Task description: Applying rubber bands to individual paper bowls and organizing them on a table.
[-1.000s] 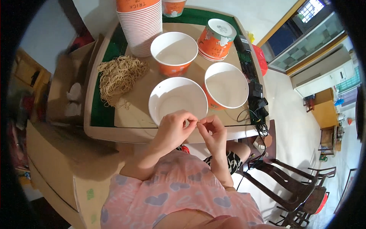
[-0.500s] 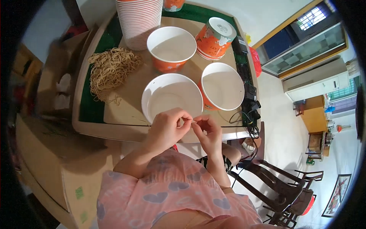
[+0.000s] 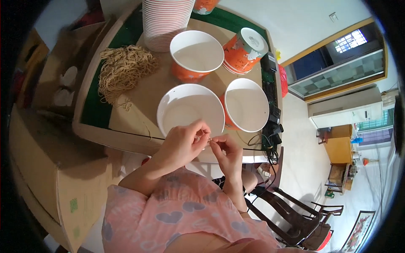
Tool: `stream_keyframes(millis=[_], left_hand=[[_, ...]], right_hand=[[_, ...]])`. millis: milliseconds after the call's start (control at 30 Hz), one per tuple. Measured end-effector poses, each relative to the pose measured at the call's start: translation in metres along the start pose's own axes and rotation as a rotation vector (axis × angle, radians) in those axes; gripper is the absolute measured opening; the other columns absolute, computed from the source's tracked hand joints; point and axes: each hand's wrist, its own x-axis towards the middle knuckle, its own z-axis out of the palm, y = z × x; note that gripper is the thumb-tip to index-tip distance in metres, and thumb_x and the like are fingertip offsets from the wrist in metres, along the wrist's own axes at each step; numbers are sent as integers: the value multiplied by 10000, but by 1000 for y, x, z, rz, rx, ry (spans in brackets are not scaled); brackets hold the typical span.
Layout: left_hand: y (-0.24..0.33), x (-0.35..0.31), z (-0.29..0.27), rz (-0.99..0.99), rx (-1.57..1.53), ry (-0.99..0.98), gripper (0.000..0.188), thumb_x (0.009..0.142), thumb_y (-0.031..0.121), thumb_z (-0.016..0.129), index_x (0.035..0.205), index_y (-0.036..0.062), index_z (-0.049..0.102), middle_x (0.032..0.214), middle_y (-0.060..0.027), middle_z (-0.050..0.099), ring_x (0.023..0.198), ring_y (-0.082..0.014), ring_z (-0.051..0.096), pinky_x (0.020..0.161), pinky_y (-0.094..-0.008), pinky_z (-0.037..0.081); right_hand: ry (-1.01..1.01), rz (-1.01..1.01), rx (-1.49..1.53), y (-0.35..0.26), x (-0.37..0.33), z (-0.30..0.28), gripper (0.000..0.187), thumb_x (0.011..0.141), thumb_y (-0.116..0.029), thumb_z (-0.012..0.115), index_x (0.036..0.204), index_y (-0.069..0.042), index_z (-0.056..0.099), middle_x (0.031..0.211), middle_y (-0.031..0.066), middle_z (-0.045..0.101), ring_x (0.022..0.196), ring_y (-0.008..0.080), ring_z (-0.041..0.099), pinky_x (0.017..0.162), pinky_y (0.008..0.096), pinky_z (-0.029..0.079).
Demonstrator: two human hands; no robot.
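Note:
My left hand [image 3: 184, 141] and my right hand [image 3: 228, 152] meet fingertip to fingertip above the table's front edge. Both are closed in a pinch on a short bit of thin tan string [image 3: 209, 139], mostly hidden by the fingers. Just behind them an open white paper bucket [image 3: 168, 105] stands upright. Two more open buckets are near it, one at the right [image 3: 247, 105] and one farther back [image 3: 196, 50]. A tangled heap of tan string [image 3: 124, 71] lies at the left of the table, and a thin loose strand [image 3: 149, 131] lies near the front edge.
A tall stack of nested buckets [image 3: 165, 25] rises at the back left. Upside-down orange buckets [image 3: 244, 50] stand at the back right. Black power adapters and cables [image 3: 273, 126] line the right edge. Cardboard boxes [image 3: 63, 168] flank the table's left side; a dark wooden chair [image 3: 291, 215] stands at right.
My view has shifted slightly, so table and buckets sit a little differently. My hands stay together in a pinch, now a little lower, with a bit of string showing between the fingertips.

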Motion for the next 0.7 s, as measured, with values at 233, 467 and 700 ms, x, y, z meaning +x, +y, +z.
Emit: stream_keyframes(millis=[233, 467, 700], left_hand=[[12, 4, -3, -109, 54, -123, 254, 869, 71, 657, 1114, 24, 607, 851, -88, 674, 756, -160, 655, 636, -277, 508], [6, 9, 5, 32, 112, -122, 161, 831, 35, 664, 991, 23, 662, 869, -118, 668, 718, -246, 656, 634, -326, 512], [6, 12, 3, 113, 177, -113, 171, 816, 9, 660, 984, 38, 670, 842, -102, 649, 725, -264, 646, 625, -349, 502]], right_hand=[[-4, -17, 47, 4, -1, -5, 56, 851, 9, 660, 901, -6, 640, 799, -3, 620, 677, 44, 526, 622, 198, 425], [-16, -7, 80, 0, 1, -10, 58, 858, 21, 644, 910, -5, 643, 813, -14, 622, 689, 36, 519, 635, 188, 414], [-1, 8, 77, -5, 2, -8, 41, 865, 7, 643, 904, -5, 640, 773, -22, 606, 680, 33, 519, 627, 189, 413]])
